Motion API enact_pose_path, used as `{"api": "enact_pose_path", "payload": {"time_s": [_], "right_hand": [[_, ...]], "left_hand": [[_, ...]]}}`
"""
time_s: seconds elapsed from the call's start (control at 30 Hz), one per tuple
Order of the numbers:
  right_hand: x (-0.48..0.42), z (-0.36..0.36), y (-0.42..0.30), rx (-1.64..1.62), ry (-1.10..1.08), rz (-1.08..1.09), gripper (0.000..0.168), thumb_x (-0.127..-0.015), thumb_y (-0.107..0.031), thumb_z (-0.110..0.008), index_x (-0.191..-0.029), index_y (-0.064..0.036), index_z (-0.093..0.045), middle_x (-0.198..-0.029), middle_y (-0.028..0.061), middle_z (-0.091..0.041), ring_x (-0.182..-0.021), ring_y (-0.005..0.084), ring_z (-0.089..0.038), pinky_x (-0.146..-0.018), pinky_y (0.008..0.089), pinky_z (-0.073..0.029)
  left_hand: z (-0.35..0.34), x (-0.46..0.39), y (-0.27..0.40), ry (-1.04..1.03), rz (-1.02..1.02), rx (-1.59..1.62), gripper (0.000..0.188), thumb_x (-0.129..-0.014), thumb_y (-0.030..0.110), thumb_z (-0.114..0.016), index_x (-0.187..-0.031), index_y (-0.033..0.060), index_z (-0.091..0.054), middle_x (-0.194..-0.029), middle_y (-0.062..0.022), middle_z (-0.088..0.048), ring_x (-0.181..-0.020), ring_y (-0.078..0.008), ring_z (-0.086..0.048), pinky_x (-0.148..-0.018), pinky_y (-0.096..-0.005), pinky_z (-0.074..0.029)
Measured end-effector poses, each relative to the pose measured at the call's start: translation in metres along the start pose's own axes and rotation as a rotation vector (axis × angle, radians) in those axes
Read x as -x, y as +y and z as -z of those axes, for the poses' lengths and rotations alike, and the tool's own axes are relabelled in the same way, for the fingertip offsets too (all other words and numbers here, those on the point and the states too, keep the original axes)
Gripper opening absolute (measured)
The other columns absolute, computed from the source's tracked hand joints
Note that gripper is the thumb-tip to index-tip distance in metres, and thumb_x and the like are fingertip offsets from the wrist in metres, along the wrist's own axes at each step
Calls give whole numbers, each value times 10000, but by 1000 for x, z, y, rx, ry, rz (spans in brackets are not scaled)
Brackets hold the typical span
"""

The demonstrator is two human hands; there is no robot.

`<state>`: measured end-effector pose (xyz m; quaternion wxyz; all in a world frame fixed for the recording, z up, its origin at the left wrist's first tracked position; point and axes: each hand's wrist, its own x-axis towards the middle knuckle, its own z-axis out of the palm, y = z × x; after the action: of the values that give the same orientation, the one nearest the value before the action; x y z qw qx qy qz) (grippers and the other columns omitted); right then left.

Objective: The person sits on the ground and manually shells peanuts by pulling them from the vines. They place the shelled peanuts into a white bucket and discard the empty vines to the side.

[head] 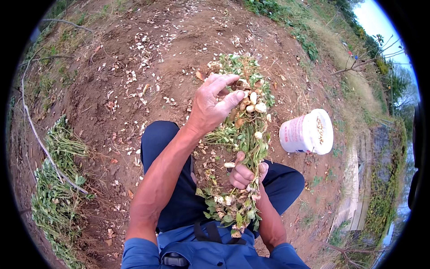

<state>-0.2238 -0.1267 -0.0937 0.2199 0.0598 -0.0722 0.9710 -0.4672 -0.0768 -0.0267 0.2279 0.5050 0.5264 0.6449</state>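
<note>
A pulled-up peanut plant [250, 134] stretches across the space between my knees, its pods clustered toward the far end. My right hand [247, 173] is closed around its stems lower down, with leaves hanging below the fist toward my lap. One pale pod [229, 164] shows beside the right fingers. At the pod cluster [252, 102], my left hand [218, 97] has its thumb against the pods and its index finger stretched over them. The other left fingers are partly hidden, so whether they grip a pod is unclear.
A white plastic bucket [295, 134] with peanuts [320, 131] inside stands to the right. Leafy plants [60, 198] are heaped on the left, crossed by a thin bare branch [43, 148]. More greenery [238, 62] lies ahead on brown soil [174, 77] strewn with dry leaves.
</note>
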Motion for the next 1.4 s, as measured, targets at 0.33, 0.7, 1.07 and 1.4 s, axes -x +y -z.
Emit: {"api": "enact_pose_path", "payload": {"time_s": [0.33,0.7,1.07,1.4], "right_hand": [[10,-6,2,15,149,-90,672,-882,-296,-689,-1398,59,-445,-671,17,-499,-492,121,-413,-459,313,-336],[-16,-16,24,-125,44,-118,620,-923,-285,-667,-1381,80,-460,-620,-3,-477,-472,104,-409,-430,285,-331],[3,-4,-4,-205,-298,-20,542,-974,-202,-637,-1420,48,-459,-627,-1,-529,-445,92,-417,-404,279,-329],[-11,-4,0,-244,-385,-56,521,-1015,-218,-605,-1419,55,-422,-680,38,-556,-466,122,-460,-436,285,-376]], "left_hand": [[-2,-1,-13,194,236,149,162,-983,168,-704,-964,9,-729,-749,-3,-661,-647,-106,-586,-658,-253,-498],[20,-4,-33,395,541,938,204,-1041,154,-614,-862,59,-640,-727,-27,-627,-566,-67,-524,-479,-261,-465],[29,-14,-31,127,718,884,237,-1023,87,-439,-1100,-8,-642,-898,-73,-685,-640,-114,-604,-549,-296,-538],[-9,-9,-28,-192,766,789,253,-1021,266,-589,-1103,33,-649,-764,-6,-612,-541,-85,-537,-448,-257,-462]]}}
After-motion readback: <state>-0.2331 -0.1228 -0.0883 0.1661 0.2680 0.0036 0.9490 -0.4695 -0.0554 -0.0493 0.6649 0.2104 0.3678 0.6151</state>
